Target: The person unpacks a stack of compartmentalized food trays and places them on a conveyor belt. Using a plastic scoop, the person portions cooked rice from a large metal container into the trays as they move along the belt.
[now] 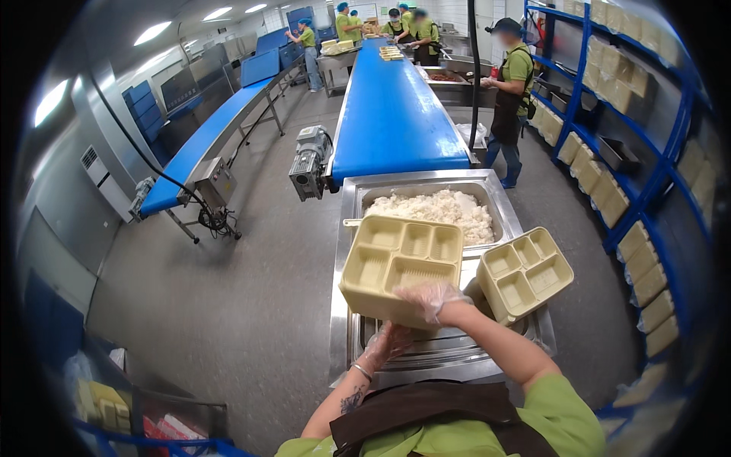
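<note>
Over the silver steel table (354, 198), a pale-yellow, five-compartment moulded tray stack (367, 303) is held between gloved left hand (386, 344), below, and gloved right hand (431, 298), at its near edge, presumably for balance.

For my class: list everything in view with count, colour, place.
First tray stack: 1, pale yellow, lower centre
Second tray stack: 1, pale yellow, right of first
Rice: 1 heap, white, in pan
Pan: 1, silver, beyond first stack
Counter: 1, silver, under stacks
Conveyors: 2, blue, centre and left
Motors: 2, grey, at conveyors' near ends
Shelves: several, blue, right
Co-workers: at least six, green-shirted, far end and right
Lights: several, white, upper left
Apron: 1, brown, bottom
Left hand: 1, clear-gloved, first stack's near side
Right hand: 1, clear-gloved, on first stack's top
</note>
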Demonstrator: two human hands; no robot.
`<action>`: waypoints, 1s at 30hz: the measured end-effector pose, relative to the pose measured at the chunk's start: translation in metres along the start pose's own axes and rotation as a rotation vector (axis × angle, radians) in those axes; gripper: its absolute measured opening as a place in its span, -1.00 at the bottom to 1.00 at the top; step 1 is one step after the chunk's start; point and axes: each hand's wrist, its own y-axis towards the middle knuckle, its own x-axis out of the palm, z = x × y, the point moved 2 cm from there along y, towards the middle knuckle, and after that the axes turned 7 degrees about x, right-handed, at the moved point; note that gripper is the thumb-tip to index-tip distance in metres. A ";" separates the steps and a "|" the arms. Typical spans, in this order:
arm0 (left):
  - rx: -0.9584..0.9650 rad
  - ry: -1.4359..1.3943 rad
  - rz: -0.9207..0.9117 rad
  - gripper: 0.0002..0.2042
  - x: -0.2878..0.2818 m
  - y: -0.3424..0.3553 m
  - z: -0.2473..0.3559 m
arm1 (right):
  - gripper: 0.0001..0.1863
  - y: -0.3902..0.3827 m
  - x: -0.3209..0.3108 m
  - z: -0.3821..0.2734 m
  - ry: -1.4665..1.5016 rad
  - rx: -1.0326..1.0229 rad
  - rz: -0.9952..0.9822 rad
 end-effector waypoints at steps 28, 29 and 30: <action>0.150 -0.152 0.443 -0.75 -0.033 -0.113 -0.051 | -0.50 -0.067 0.030 0.064 0.583 0.652 0.635; 0.151 -0.097 0.441 -0.74 -0.040 -0.116 -0.048 | -0.51 -0.066 0.024 0.059 0.581 0.705 0.595; 0.152 -0.041 0.438 -0.74 -0.047 -0.119 -0.043 | -0.51 -0.066 0.015 0.055 0.579 0.758 0.555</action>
